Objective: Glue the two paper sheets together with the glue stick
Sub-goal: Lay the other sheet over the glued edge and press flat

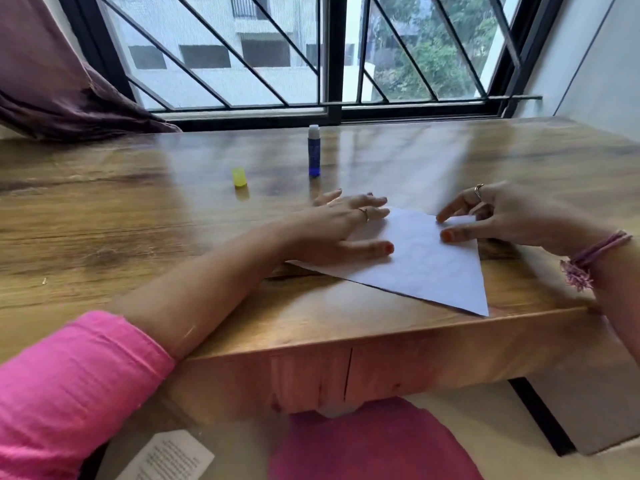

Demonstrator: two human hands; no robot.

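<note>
White paper lies flat near the front edge of the wooden table; I cannot tell whether it is one sheet or two stacked. My left hand rests palm down on its left part, fingers spread. My right hand hovers at the far right corner, with thumb and forefinger touching the paper. A blue glue stick stands upright and uncapped farther back on the table. Its yellow cap stands to its left.
A barred window runs along the table's far edge, with a purple curtain at the left. On the floor below lie a printed paper and a pink cushion. A wall stands at the right.
</note>
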